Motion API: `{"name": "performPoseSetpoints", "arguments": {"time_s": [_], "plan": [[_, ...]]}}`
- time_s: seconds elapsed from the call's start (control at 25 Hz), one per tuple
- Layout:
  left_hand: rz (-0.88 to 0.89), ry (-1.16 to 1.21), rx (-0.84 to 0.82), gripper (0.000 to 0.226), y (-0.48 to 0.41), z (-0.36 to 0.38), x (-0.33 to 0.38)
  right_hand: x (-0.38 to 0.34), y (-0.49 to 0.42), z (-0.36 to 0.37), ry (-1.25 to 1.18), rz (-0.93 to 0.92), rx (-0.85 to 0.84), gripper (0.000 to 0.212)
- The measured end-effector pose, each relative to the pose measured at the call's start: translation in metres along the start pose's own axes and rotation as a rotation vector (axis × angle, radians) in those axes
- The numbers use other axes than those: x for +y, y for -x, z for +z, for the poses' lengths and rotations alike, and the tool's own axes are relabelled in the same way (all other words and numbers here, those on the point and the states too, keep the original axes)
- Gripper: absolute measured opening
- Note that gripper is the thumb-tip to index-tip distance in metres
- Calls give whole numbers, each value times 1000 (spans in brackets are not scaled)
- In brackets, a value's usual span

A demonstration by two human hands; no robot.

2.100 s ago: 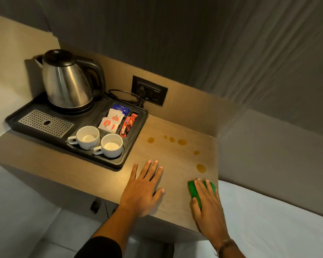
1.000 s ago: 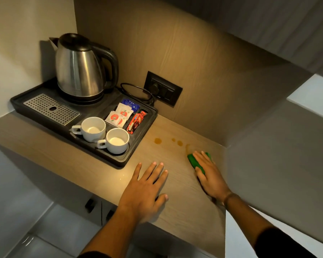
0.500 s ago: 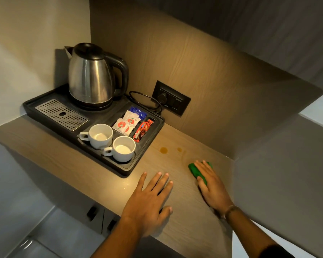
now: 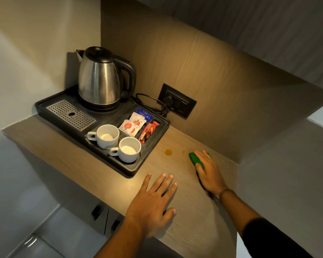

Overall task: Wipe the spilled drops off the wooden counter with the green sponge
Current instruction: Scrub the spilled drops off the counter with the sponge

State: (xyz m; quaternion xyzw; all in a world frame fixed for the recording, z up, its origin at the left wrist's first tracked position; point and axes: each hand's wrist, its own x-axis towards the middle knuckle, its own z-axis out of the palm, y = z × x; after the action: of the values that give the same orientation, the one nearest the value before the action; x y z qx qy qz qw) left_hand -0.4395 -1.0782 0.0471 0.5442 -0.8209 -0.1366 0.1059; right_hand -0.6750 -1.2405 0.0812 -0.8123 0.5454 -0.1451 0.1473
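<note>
Green sponge [image 4: 195, 159] lies on wooden counter [image 4: 186, 198] at 3 o'clock of the brown drop [image 4: 168, 151], mostly hidden under right hand [image 4: 209, 173] pressing flat-fingered, left hand [image 4: 153, 203] splayed, holding nothing, black tray [image 4: 149, 146] at 9 o'clock.

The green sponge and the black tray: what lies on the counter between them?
In the head view, one brown drop and a fainter smear lie on bare wood between the green sponge, under the right hand, and the black tray.
</note>
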Motion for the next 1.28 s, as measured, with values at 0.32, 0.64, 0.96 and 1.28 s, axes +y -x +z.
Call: {"name": "performPoseSetpoints", "arguments": {"time_s": [0.32,0.64,0.96,1.28], "plan": [[-11,-2,-3,74,0,-3,2,-12,16,11,11,-246,-96,52],[-15,19,-13,74,1,-4,3,-41,-21,26,-30,-298,-181,51],[-14,19,-15,73,1,-5,3,-58,-64,23,-70,-87,-109,47],[-15,1,-8,73,0,-5,4,-1,6,-2,-65,-255,-163,49]]}}
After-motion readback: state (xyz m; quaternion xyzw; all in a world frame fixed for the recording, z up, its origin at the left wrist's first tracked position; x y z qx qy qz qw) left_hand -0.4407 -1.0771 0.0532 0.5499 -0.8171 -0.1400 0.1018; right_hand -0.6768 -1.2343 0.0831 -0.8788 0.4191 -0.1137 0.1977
